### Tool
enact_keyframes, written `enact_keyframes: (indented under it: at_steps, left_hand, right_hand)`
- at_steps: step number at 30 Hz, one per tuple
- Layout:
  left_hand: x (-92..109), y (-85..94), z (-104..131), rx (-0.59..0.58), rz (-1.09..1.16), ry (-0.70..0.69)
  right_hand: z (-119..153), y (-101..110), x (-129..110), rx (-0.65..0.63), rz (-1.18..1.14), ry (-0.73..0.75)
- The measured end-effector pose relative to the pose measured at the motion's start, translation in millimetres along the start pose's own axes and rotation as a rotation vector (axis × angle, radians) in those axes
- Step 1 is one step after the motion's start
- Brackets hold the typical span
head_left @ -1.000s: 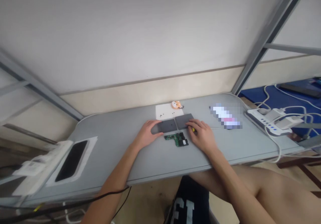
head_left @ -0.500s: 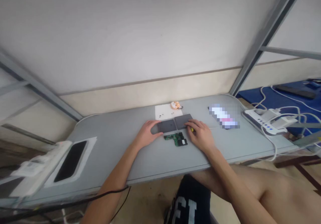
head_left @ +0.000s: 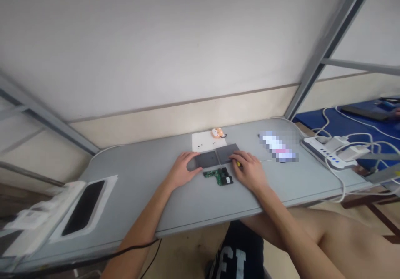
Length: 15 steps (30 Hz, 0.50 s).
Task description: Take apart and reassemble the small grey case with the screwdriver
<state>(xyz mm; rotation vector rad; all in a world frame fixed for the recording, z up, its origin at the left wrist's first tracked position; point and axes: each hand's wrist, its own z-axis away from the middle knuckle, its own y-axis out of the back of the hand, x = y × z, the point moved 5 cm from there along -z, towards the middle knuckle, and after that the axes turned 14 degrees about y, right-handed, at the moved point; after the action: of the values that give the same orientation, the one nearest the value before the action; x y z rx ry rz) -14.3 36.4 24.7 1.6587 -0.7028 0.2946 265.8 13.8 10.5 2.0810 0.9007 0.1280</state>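
Note:
Two dark grey flat casing halves lie side by side on the desk. My left hand (head_left: pixel 183 171) curves round the outer edge of the left casing half (head_left: pixel 207 159), thumb and fingers gripping its near and far corners. My right hand (head_left: pixel 249 169) rests at the near right corner of the right casing half (head_left: pixel 227 153), fingertips touching it. Tucked in that same hand is a screwdriver (head_left: pixel 239 164) with a yellow handle, its thin shaft pointing right. Just in front of the casing halves lies a green circuit board (head_left: pixel 218 176) with black parts.
Behind the casing lies white paper (head_left: pixel 204 139) with several tiny dark screws and an orange-and-white animal-face trinket (head_left: pixel 218 133). A lit phone (head_left: pixel 278 146) and a power strip (head_left: pixel 329 154) are right. A dark phone (head_left: pixel 83 208) lies left. A black cable (head_left: pixel 125 250) crosses my left forearm.
The view has shifted slightly. Both hands stay at the casing halves, with only small movement of the right fingers at most.

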Motion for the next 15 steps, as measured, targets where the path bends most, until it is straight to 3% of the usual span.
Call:
enact_keyframes:
  at_steps: [15]
  left_hand:
    - [-1.7, 0.7, 1.7, 0.006, 0.016, 0.026]
  right_hand:
    - [1.2, 0.8, 0.1, 0.005, 0.006, 0.003]
